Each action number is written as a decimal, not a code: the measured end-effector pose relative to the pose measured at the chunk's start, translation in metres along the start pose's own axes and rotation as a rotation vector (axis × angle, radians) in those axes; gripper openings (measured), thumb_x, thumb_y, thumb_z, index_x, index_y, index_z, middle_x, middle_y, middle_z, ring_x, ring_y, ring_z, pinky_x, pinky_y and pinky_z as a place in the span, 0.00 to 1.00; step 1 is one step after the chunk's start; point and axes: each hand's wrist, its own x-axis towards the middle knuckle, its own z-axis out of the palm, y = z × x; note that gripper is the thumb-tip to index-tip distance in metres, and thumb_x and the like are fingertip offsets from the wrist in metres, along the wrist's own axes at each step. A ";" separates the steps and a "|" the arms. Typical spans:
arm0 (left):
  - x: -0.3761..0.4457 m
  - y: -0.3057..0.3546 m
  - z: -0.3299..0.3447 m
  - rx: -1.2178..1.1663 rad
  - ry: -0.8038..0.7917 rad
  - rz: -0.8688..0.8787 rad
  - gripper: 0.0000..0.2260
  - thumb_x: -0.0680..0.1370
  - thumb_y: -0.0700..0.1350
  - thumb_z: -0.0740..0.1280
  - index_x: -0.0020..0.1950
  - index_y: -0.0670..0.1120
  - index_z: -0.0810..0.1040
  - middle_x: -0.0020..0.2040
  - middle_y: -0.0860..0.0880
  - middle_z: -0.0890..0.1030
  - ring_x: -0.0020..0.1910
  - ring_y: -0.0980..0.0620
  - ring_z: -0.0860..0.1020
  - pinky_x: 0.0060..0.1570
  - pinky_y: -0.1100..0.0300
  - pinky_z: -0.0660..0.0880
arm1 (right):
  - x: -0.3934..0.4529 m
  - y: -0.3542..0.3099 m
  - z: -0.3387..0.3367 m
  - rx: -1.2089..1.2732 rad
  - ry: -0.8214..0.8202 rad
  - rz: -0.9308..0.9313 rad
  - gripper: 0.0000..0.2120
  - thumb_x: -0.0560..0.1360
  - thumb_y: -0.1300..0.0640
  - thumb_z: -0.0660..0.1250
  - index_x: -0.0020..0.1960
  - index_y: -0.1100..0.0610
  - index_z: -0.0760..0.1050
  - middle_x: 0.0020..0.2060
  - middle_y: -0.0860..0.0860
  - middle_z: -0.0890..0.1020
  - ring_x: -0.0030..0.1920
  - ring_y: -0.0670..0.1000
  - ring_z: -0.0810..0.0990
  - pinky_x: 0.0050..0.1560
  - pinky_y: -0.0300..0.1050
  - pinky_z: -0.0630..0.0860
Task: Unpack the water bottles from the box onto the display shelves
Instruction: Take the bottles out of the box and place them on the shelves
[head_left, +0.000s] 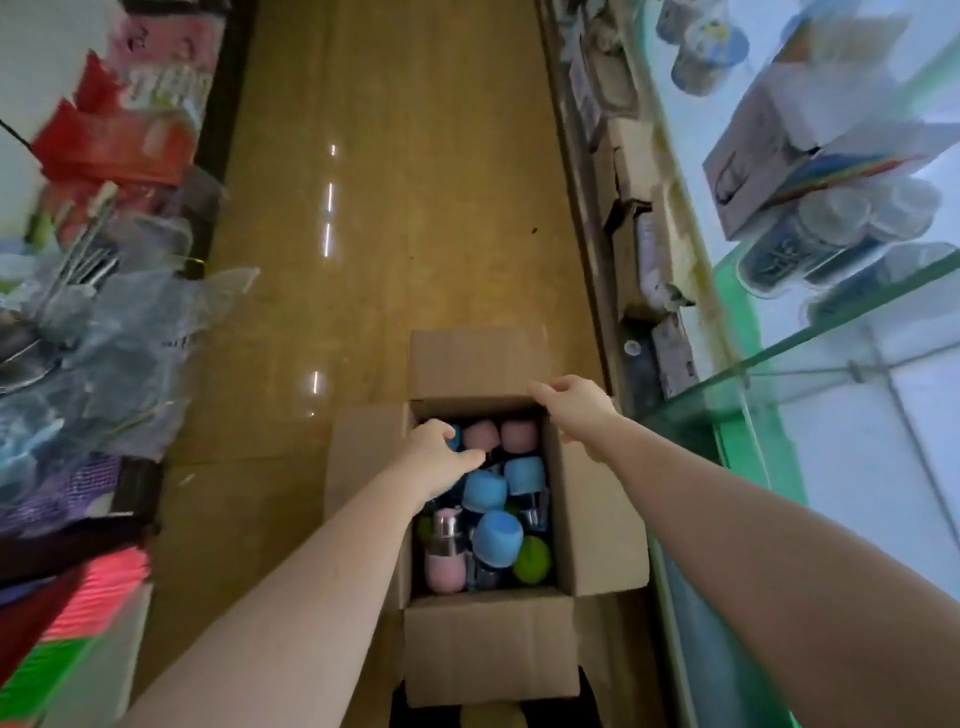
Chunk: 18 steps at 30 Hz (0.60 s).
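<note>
Left hand (441, 457) fingers curled over blue bottle cap at box's (493, 649) far-left corner; right hand (574, 408) pinching far flap. Bottles (496, 535) packed upright inside. Probably light, rigid, smooth; best gripped around caps.

box (488, 649) flaps splayed, mouth open, bottles (491, 535) packed tight
</note>
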 end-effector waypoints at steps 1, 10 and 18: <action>0.012 -0.009 0.009 0.006 -0.010 -0.020 0.26 0.75 0.50 0.67 0.71 0.44 0.65 0.70 0.44 0.69 0.66 0.46 0.70 0.60 0.58 0.67 | 0.011 0.012 0.008 0.000 -0.016 0.023 0.24 0.77 0.46 0.61 0.67 0.60 0.70 0.59 0.57 0.77 0.53 0.57 0.77 0.55 0.48 0.75; 0.110 -0.111 0.113 0.043 -0.160 -0.200 0.26 0.75 0.50 0.68 0.70 0.45 0.65 0.68 0.45 0.71 0.64 0.47 0.72 0.62 0.56 0.70 | 0.097 0.149 0.112 -0.024 -0.177 0.261 0.21 0.77 0.50 0.63 0.63 0.64 0.73 0.47 0.57 0.78 0.53 0.57 0.77 0.59 0.52 0.75; 0.170 -0.175 0.175 0.021 -0.210 -0.289 0.15 0.76 0.49 0.67 0.60 0.46 0.70 0.49 0.52 0.74 0.49 0.52 0.73 0.49 0.61 0.69 | 0.157 0.227 0.194 -0.076 -0.283 0.326 0.19 0.77 0.49 0.62 0.65 0.56 0.70 0.45 0.52 0.78 0.44 0.50 0.74 0.46 0.41 0.67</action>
